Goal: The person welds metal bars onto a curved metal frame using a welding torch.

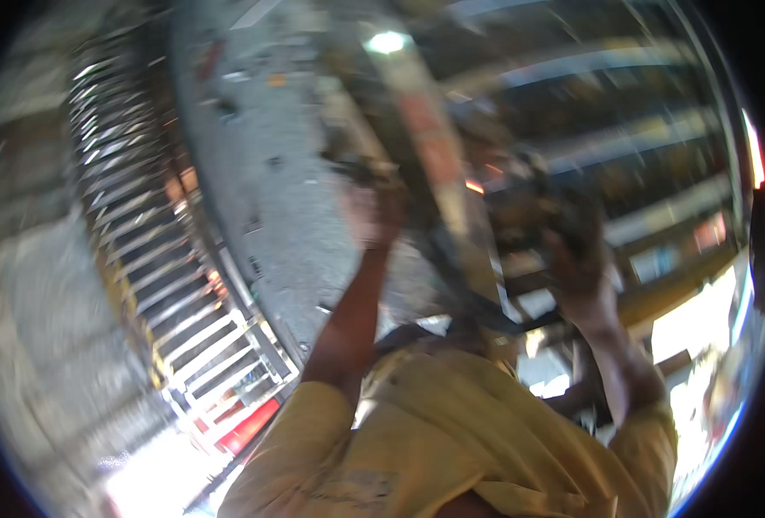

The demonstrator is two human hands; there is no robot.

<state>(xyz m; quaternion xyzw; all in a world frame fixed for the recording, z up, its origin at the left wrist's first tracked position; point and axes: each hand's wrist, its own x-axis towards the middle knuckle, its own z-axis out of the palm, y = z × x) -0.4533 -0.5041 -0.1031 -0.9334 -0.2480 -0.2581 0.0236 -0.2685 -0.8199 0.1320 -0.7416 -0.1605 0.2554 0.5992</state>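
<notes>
The left hand [374, 211] was raised with fingers seemingly curled on a dark part beside the long pale beam [430, 155]; blur hid the grip. The right hand [576, 250] clutched another dark part. Steady support from both seemed wise.

Blurred workshop interior: grey speckled concrete floor [253, 155] at centre, metal grating w/ pale bars [141, 250] at left, red panel [248, 426] at its lower end, shelving racks [632, 129] at right, ceiling lamp [387, 41] at top, bright daylight at lower edges.
</notes>
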